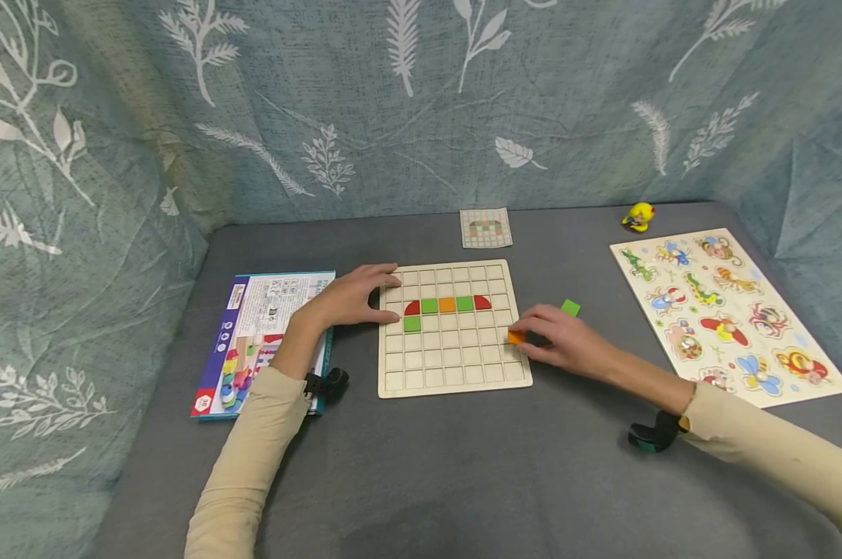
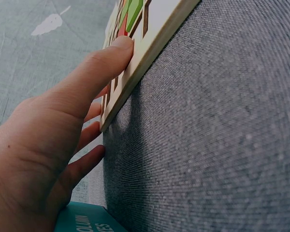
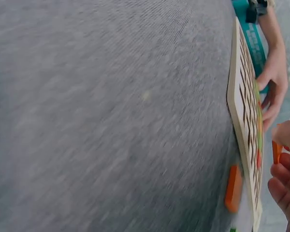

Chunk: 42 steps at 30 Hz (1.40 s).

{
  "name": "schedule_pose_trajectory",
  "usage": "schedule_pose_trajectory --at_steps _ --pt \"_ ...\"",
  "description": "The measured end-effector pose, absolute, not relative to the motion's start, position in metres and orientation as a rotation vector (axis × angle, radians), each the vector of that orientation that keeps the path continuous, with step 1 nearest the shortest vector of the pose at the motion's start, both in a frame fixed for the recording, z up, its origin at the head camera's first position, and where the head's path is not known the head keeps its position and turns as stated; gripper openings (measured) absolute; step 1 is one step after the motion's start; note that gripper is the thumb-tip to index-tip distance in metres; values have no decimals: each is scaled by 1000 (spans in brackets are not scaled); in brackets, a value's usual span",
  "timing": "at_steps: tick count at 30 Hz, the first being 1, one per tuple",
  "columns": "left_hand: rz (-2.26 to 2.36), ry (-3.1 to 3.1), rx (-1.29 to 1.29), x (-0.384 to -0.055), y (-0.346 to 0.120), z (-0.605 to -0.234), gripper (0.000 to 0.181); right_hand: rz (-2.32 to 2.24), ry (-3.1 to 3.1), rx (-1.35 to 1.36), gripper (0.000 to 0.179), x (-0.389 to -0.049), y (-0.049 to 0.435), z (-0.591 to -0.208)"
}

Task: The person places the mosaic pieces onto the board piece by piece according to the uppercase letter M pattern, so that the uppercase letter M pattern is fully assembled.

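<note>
A square wooden grid board (image 1: pixel 456 365) holds a row of red, green and orange tiles, with a green tile (image 1: pixel 412 324) below its left end. My left hand (image 1: pixel 356 296) rests at the board's left edge, its thumb and fingertips touching the rim. My right hand (image 1: pixel 564 338) is over the board's right edge and pinches an orange tile (image 3: pixel 277 151) between thumb and fingers. Another orange tile (image 3: pixel 233 188) lies on the cloth beside the board in the right wrist view. A loose green tile (image 1: pixel 570 308) lies just beyond my right hand.
A small pattern card (image 1: pixel 486 228) lies behind the board. On the left is a printed box (image 1: pixel 274 310), partly under my left forearm. A wooden insect puzzle (image 1: pixel 728 310) lies on the right, partly covered by my sleeve, with a yellow toy figure (image 1: pixel 638 217) behind it.
</note>
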<state>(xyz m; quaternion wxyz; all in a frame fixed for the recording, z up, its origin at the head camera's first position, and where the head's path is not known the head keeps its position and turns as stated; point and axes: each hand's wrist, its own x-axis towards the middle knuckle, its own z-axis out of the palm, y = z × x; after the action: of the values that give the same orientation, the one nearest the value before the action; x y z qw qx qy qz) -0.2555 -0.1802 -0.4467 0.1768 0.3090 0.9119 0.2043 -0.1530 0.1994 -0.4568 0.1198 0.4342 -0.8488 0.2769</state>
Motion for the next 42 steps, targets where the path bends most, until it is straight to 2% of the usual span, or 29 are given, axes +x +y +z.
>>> schedule_pose_trajectory --at_steps 13,42 --pt "573 2575 870 -256 -180 -447 69 802 -2348 1411 33 -166 161 -460" --pt "555 2595 864 -256 -179 -446 70 839 -2261 1534 19 -186 93 -461"
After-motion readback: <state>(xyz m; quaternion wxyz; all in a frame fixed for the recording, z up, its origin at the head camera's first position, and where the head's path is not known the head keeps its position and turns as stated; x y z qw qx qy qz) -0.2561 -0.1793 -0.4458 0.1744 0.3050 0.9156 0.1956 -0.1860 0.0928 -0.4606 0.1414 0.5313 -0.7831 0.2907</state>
